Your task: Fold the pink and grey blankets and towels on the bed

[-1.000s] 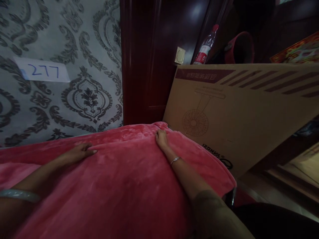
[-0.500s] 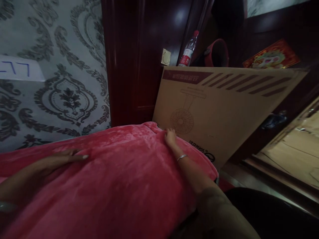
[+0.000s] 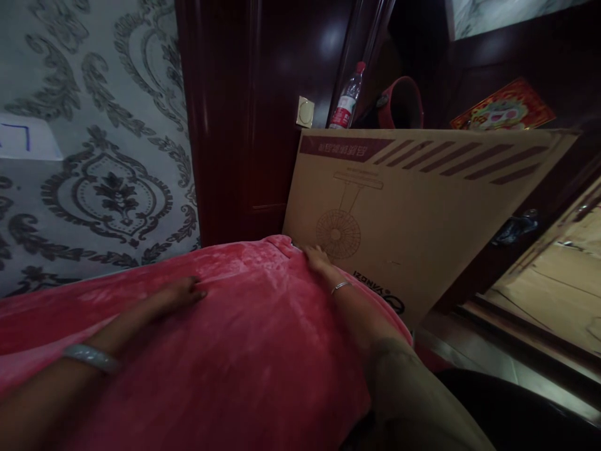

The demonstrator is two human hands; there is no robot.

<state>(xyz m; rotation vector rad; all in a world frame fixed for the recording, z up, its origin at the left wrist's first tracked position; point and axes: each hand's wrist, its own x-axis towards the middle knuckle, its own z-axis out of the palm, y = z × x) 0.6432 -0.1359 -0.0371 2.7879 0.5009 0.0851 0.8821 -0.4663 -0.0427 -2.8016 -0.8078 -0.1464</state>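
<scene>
Across the near side spreads a pinkish-red plush blanket point(image 3: 244, 351), 1 cardboard fan box point(image 3: 422, 213) just beyond its right edge. The left hand point(image 3: 181, 293) rests on the blanket, thumb and fingers slightly apart; the right hand point(image 3: 318, 258) touches its far edge, gripping or not I can't tell.

"YANGZI" upside down on cardboard box point(image 3: 436, 219), blue handwritten "7" on white paper point(image 3: 40, 141)

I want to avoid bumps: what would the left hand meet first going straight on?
Along the pink-red plush blanket, the left hand would probably first meet its bunched far corner, then the brown cardboard box; depth is unclear.
</scene>
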